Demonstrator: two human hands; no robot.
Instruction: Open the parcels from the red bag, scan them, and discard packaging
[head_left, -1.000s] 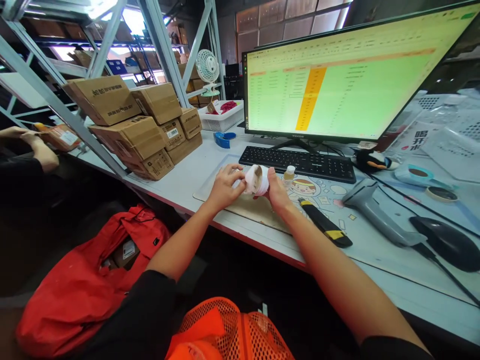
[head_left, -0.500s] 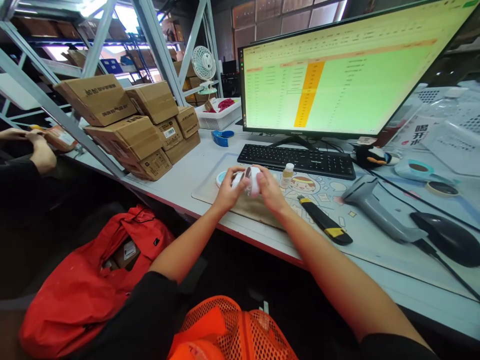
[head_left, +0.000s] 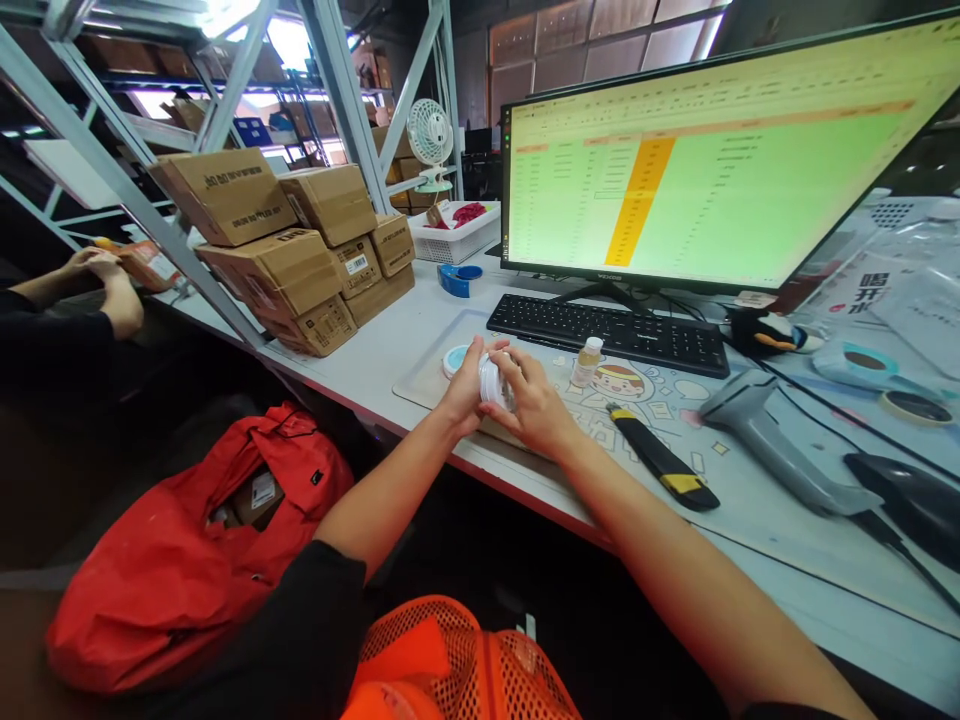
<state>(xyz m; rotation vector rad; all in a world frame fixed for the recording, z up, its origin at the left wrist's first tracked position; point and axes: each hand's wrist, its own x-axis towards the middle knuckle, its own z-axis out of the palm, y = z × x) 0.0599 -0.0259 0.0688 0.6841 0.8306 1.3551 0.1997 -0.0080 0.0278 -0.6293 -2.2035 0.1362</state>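
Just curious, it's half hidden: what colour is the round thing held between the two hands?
White; the round thing shows best in the head view.

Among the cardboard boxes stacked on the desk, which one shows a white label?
The small box in the middle of the stack; its side bears a white barcode label, the others show only dark print.

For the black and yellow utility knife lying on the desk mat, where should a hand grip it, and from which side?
Grip the utility knife mid-body, from above, with fingers across its narrow sides: it lies flat, long and slim, running diagonally away from the desk edge. The right hand, which holds the white roll, is probably the nearer one.
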